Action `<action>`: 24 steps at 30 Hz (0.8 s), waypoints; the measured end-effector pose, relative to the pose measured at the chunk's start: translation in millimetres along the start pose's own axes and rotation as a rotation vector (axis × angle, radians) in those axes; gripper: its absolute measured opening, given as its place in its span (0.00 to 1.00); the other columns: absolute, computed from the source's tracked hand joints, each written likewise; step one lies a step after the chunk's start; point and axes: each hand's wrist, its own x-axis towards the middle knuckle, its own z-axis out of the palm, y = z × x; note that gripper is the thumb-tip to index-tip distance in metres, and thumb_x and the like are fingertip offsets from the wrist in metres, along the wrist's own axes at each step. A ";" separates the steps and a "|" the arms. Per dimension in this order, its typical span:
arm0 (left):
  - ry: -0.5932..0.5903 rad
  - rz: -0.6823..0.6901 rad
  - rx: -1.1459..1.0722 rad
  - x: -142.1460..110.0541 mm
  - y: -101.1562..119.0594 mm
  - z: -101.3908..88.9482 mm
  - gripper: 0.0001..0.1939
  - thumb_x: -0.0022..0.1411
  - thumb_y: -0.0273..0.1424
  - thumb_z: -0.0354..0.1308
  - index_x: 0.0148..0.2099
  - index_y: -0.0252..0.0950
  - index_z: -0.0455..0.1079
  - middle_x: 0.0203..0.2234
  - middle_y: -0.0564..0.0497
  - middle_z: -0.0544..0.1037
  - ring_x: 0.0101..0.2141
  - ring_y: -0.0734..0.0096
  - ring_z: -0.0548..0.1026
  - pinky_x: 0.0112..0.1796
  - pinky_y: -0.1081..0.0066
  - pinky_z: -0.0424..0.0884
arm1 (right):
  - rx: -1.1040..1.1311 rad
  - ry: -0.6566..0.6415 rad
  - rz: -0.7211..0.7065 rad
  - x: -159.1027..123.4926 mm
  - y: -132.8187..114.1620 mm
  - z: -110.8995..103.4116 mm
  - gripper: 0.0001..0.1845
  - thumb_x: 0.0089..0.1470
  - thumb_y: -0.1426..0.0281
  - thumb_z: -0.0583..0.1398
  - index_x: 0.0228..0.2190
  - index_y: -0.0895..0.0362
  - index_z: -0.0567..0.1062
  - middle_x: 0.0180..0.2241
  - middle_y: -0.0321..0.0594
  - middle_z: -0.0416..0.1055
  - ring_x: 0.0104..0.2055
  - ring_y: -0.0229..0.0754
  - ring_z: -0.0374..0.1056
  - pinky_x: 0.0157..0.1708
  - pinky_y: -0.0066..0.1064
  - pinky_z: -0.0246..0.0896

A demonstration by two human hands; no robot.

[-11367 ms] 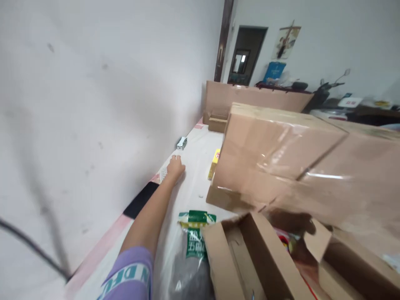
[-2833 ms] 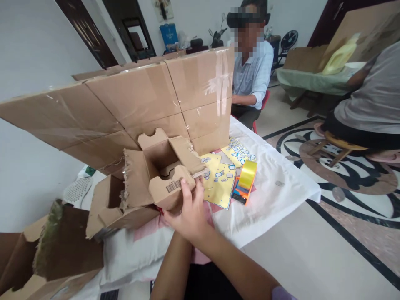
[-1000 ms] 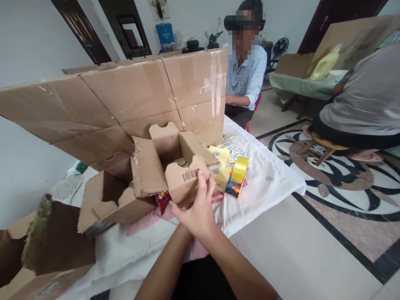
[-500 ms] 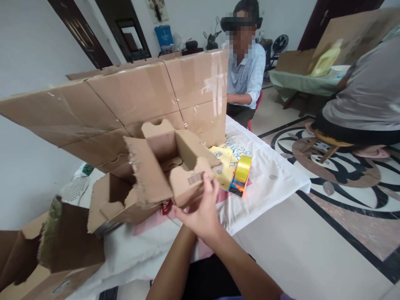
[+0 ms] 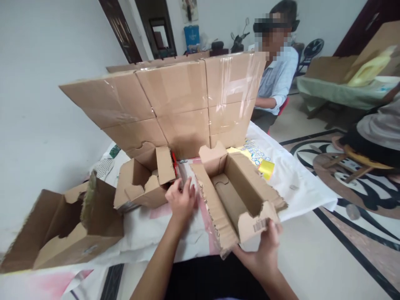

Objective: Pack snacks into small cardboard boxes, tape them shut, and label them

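My right hand (image 5: 265,251) grips the near end of an open cardboard box (image 5: 231,233), thumb underneath and fingers at the end flap beside a printed barcode. This box is bare inside, its long flaps have ragged edges, and it sits slightly tilted at the table's front. My left hand (image 5: 182,199) is over the cloth between that box and a second open cardboard box (image 5: 153,193), close to the latter's right side. Its fingers are apart and slightly bent, with nothing visible in them. Something red (image 5: 174,161) shows behind the second box's raised flap.
A third open cardboard box (image 5: 67,246) stands at the left. A tall taped cardboard panel (image 5: 184,96) rises across the back of the cloth-covered table (image 5: 300,200). Yellow tape (image 5: 266,169) lies right of the held box. A person (image 5: 276,79) sits behind the panel; another (image 5: 379,129) sits at right.
The box in my right hand has come down and rightward, now covering part of the tape. My left hand, hidden behind it before, now shows beside the second box. The view has turned left.
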 end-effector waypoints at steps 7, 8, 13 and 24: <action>0.070 0.025 0.119 -2.3 -7.7 -17.0 0.19 0.72 0.33 0.47 0.59 0.42 0.71 0.72 0.37 0.55 0.71 0.42 0.50 0.60 0.36 0.53 | -0.017 -0.154 -0.116 -2.2 -25.4 9.1 0.53 0.47 0.60 0.70 0.67 0.53 0.52 0.63 0.64 0.46 0.65 0.75 0.55 0.48 0.68 0.68; 0.053 0.021 0.141 -4.4 -5.6 -17.4 0.18 0.71 0.32 0.47 0.57 0.42 0.72 0.73 0.38 0.53 0.72 0.41 0.48 0.59 0.35 0.52 | -0.005 -0.178 -0.146 4.9 -27.5 2.3 0.51 0.48 0.58 0.69 0.67 0.53 0.54 0.65 0.63 0.45 0.67 0.77 0.52 0.51 0.71 0.65; -0.025 0.050 0.137 -9.3 2.2 -18.1 0.13 0.66 0.30 0.54 0.48 0.44 0.77 0.71 0.42 0.59 0.72 0.38 0.44 0.59 0.30 0.45 | -0.028 -0.249 -0.358 59.6 -35.8 -35.5 0.42 0.53 0.54 0.63 0.66 0.51 0.61 0.68 0.57 0.51 0.72 0.78 0.40 0.62 0.79 0.37; 0.723 -0.053 -0.136 38.9 32.5 -164.1 0.16 0.68 0.39 0.57 0.49 0.34 0.76 0.36 0.47 0.79 0.39 0.61 0.76 0.41 0.64 0.71 | 0.363 -0.262 -0.588 99.4 -29.3 -21.2 0.10 0.49 0.75 0.61 0.34 0.52 0.67 0.26 0.34 0.60 0.31 0.43 0.60 0.40 0.47 0.64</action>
